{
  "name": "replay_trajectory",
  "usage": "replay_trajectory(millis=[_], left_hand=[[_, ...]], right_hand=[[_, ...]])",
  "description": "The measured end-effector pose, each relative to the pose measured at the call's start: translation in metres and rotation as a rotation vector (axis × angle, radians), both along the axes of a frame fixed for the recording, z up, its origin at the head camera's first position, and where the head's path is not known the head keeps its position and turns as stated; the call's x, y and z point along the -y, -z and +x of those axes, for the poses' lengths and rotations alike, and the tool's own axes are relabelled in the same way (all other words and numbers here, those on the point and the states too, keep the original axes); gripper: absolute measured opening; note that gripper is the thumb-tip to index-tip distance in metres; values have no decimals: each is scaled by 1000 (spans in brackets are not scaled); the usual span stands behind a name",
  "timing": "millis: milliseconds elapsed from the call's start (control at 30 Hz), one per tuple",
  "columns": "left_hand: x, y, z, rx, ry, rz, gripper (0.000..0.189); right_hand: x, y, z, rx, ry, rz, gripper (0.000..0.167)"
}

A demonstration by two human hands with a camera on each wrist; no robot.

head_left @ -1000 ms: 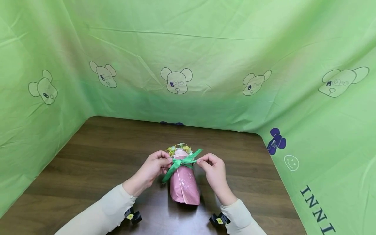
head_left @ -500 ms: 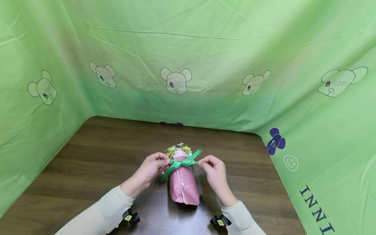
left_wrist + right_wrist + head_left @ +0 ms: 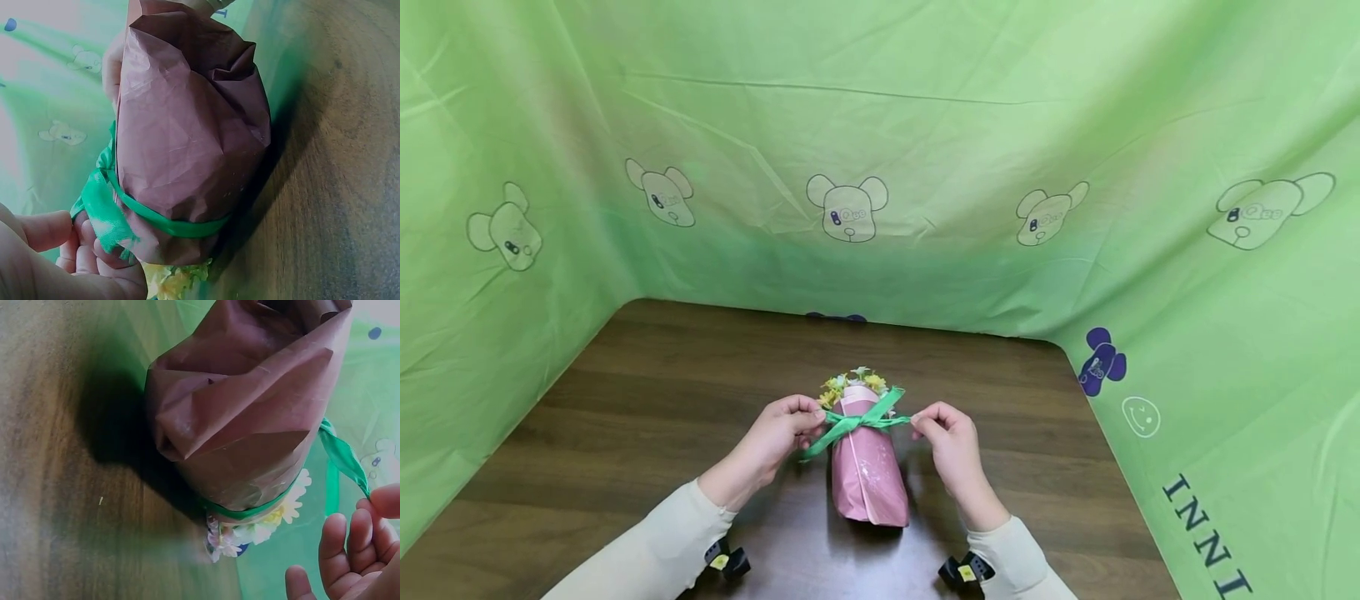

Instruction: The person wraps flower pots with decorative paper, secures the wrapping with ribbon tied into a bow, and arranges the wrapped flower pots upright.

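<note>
Dark brown wood-grain table (image 3: 647, 417), matte with a faint sheen near the front edge. Three sides closed in by a green cloth backdrop (image 3: 925, 125), creased, printed with outlined bear heads; a purple bear figure, a smiley and dark letters sit on its right panel. The cloth meets the table along the back and both sides.

A small bouquet (image 3: 867, 467) wrapped in pink paper lies near the middle of the table, closer to the front edge, flower end pointing away from the person. Yellow and white blossoms (image 3: 853, 383) show at the far opening. A green ribbon (image 3: 852, 423) circles the wrap just below the blossoms and crosses in a knot on top.

Left hand (image 3: 778, 437): fingers curled, thumb and fingertips pinching the ribbon's left end beside the wrap. Right hand (image 3: 951, 442): fingers curled, thumb and forefinger pinching the right end, which runs taut to the knot. Both hands flank the bouquet, close to it. Cream sleeves (image 3: 647, 550) cover both forearms; a black clip with a yellow tag sits under each wrist.
</note>
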State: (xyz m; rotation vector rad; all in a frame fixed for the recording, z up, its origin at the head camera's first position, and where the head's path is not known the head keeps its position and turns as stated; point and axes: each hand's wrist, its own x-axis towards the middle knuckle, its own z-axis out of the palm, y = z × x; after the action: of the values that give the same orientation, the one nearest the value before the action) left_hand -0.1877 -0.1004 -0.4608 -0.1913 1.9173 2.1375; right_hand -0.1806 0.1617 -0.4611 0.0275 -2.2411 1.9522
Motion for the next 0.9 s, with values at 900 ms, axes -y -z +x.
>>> replay_trajectory(millis=[900], left_hand=[[11, 6, 5, -26, 15, 7, 7]], right_hand=[[-3, 5, 0, 154, -36, -130, 13]])
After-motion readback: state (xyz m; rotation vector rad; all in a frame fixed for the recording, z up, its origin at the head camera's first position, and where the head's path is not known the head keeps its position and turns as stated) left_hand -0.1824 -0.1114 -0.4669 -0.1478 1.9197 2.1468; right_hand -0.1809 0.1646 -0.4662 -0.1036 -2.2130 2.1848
